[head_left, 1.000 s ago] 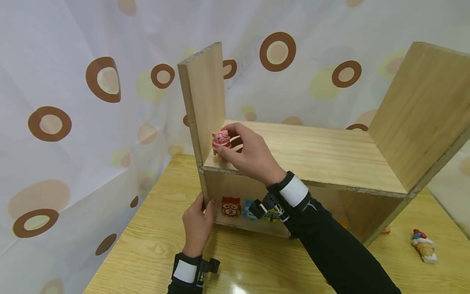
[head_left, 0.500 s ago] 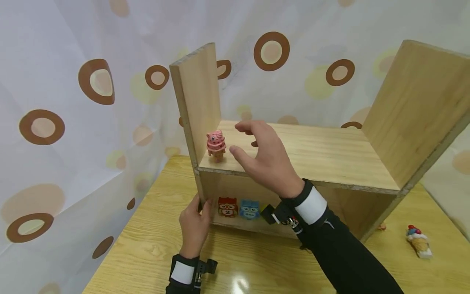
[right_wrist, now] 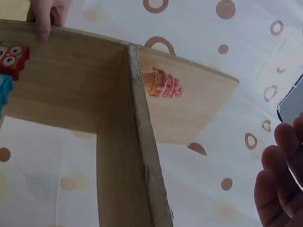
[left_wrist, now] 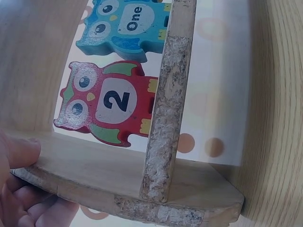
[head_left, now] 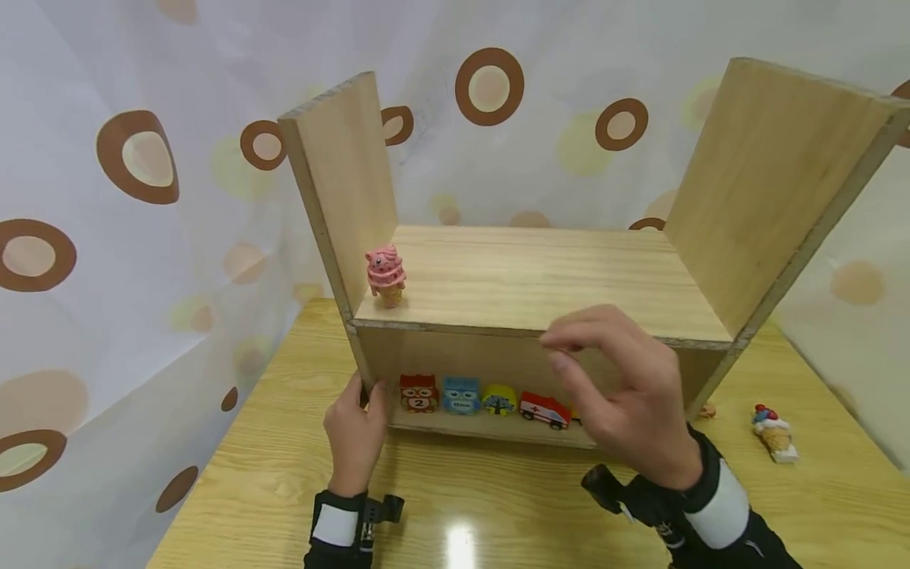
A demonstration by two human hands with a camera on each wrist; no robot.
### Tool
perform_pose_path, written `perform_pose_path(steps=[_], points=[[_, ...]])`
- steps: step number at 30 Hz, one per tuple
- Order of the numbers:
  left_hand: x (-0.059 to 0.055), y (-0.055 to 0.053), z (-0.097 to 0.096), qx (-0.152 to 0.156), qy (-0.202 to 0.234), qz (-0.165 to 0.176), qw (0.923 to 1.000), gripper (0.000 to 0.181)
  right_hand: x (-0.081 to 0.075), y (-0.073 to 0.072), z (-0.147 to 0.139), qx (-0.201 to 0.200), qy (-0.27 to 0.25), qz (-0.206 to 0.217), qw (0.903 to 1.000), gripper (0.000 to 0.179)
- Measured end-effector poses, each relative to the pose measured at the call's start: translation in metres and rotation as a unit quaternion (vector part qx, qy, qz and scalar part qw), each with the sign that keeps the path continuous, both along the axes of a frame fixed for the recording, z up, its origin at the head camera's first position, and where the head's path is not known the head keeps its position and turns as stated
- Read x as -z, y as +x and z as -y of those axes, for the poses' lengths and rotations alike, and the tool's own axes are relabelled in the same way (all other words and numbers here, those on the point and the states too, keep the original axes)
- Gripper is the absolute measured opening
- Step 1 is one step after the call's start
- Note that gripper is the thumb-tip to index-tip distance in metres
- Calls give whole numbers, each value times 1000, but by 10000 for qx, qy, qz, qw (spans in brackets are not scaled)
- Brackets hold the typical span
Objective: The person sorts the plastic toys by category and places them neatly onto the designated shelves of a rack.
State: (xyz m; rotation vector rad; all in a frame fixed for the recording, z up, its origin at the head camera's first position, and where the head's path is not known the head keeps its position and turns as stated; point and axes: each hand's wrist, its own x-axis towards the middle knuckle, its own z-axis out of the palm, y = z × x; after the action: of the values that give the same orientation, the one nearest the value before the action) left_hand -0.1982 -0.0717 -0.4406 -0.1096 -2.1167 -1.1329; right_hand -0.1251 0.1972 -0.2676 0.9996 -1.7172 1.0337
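Observation:
A pink ice-cream cone figurine (head_left: 386, 276) stands upright at the left end of the upper board of a wooden shelf (head_left: 540, 273). My left hand (head_left: 355, 438) grips the shelf's left side panel low down, thumb inside and fingers outside, as the left wrist view shows. In front of the shelf's right half, my right hand (head_left: 633, 387) is in the air with bent, relaxed fingers and nothing visible in it. On the lower board are a red owl block (head_left: 419, 393), a blue owl block (head_left: 461, 395), a yellow tree block (head_left: 499, 399) and a red toy ambulance (head_left: 544, 410), partly beside my right hand.
An ice-cream cone figurine (head_left: 775, 435) with a white top lies on the wooden table (head_left: 235, 474) to the shelf's right. A small peach-coloured thing (head_left: 707, 410) shows behind the right panel (head_left: 775, 197). A dotted sheet (head_left: 547, 47) hangs behind.
My right hand let go of the pink figurine, which stays standing on the upper board, and moved right and down. My left hand keeps its grip. The view has shifted right.

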Motion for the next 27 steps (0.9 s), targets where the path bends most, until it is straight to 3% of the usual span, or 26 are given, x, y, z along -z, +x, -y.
perform_pose_path(steps=[3,5,7,8,9,11,12,13,15,17,19,21,22,23,27], points=[[0,0,2,-53,-13,-41,10000,23,10,9,-20,-624,-402,-144,9971,23],[1,0,2,-117,-58,-37,9999,23,16,15,-37,-1112,-826,-16,9904,16],[1,0,3,-158,-75,-30,9998,24,24,20,-59,-1358,-1272,198,9823,10],[0,0,3,-157,-73,-33,9998,24,29,21,-73,-1226,-1421,328,9817,9],[0,0,3,-158,-74,-43,9998,25,35,22,-88,-844,-1513,484,9837,10],[0,0,4,-141,-63,-56,9999,25,49,22,-120,329,-1623,860,9824,13],[-1,0,4,-124,-56,-69,9999,26,57,20,-137,1072,-1661,1082,9743,16],[-1,0,5,-108,-61,-71,9999,26,65,19,-153,1832,-1731,1340,9584,17],[-1,1,5,-99,-101,-65,9999,26,82,15,-183,3068,-2061,2041,9065,17],[-1,1,5,-89,-141,-35,9999,26,98,10,-210,3756,-2509,2957,8417,16],[0,2,5,-87,-170,-22,9998,26,115,4,-234,4268,-2458,3876,7792,18],[-1,3,5,-110,-169,-22,9998,26,132,-2,-255,4577,-1799,4669,7349,30],[-1,3,5,-124,-167,-25,9998,25,141,-5,-264,4655,-1349,4960,7205,39],[-1,3,5,-132,-176,-32,9998,25,151,-8,-273,4707,-876,5125,7128,47],[-2,1,1,-79,-206,-62,9997,24,181,-17,-298,4669,133,5424,6983,60]])
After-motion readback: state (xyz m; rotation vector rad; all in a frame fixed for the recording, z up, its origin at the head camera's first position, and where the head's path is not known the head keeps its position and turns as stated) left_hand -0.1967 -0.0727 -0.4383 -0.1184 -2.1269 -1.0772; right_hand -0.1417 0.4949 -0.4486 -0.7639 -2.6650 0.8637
